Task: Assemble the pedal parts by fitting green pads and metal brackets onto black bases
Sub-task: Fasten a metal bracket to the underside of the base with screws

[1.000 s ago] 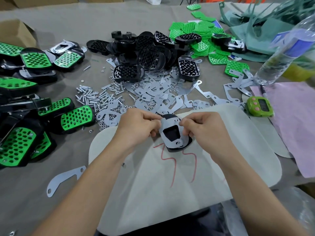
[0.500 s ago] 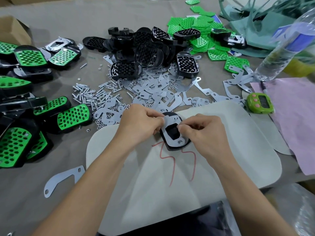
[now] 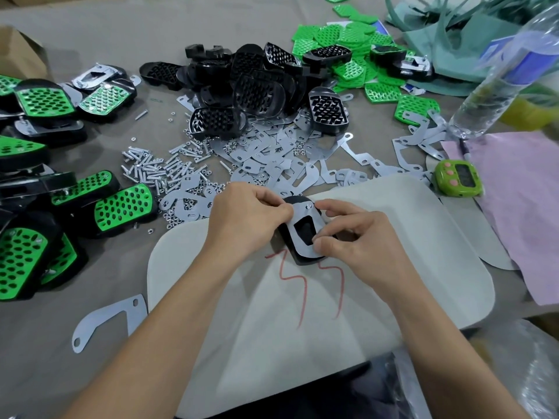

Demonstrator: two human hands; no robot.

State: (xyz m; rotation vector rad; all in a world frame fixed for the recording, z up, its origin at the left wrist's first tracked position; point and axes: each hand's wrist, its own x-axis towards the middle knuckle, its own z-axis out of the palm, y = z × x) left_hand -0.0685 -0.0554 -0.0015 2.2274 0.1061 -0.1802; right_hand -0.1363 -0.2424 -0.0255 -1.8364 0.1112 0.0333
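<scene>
Finished pedals (image 3: 124, 207), far left. Loose screws (image 3: 151, 169), beside them. Left hand (image 3: 245, 222): fingers curled, pinching the metal bracket (image 3: 302, 210) at its upper left edge. Bracket: lifted askew a second ago, now flat on the black base (image 3: 304, 262) on the white mat (image 3: 438, 267). It is likely seated, with screws next. Right hand (image 3: 360, 240): thumb and fingertips pinch the bracket's lower right edge.

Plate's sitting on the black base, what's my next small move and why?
Probably nudge the metal plate square and press it flush on the black base: the left hand and right hand both pinch its edges, and more of the base shows along its left and bottom sides.
</scene>
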